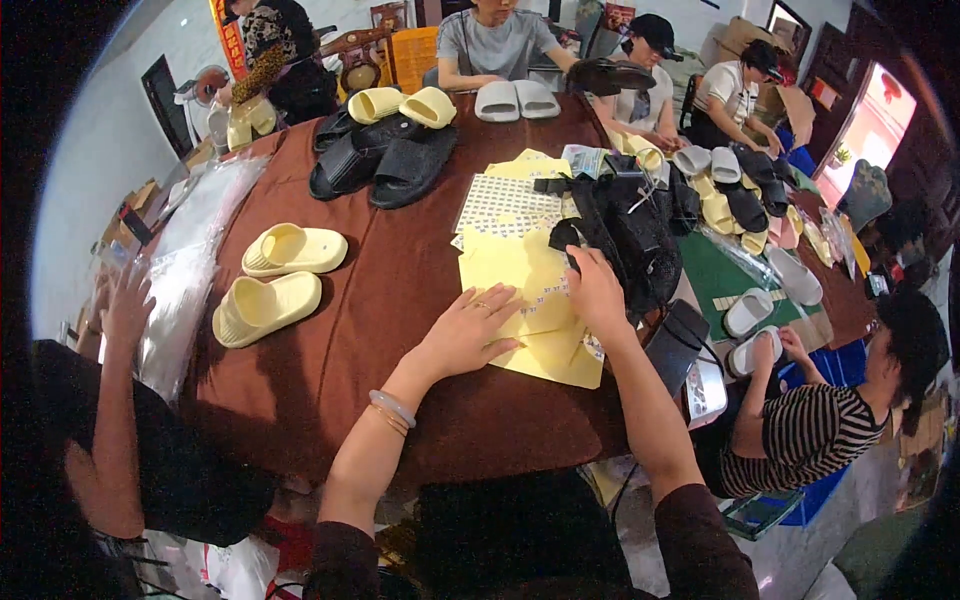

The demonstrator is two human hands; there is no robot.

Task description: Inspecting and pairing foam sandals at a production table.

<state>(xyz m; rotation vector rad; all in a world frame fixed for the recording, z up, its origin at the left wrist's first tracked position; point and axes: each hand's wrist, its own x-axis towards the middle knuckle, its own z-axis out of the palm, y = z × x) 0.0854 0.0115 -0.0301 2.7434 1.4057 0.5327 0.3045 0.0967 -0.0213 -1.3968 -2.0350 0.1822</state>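
Observation:
My left hand [474,328] lies flat with fingers spread on a stack of yellow sticker sheets [540,355] printed with small dark marks. At the stack's right edge rests my right hand [598,292], fingers loosely bent and apart; its fingertips reach a black strap. That strap belongs to a black mesh bag [640,245] just beyond. Part of the sheets is hidden under both hands. Farther back on the pile is a white sheet of small labels [508,205]. A pair of pale yellow slippers [268,308] sits to the left on the brown tablecloth [400,270].
Black slides [412,168] carry yellow ones on top; grey slippers [517,100] stand at the far edge. Clear plastic bags [190,260] line the left edge. Several people sit around, one in a striped shirt [820,425] handling a white slipper [752,352]. Another person's hand [127,300] is raised at left.

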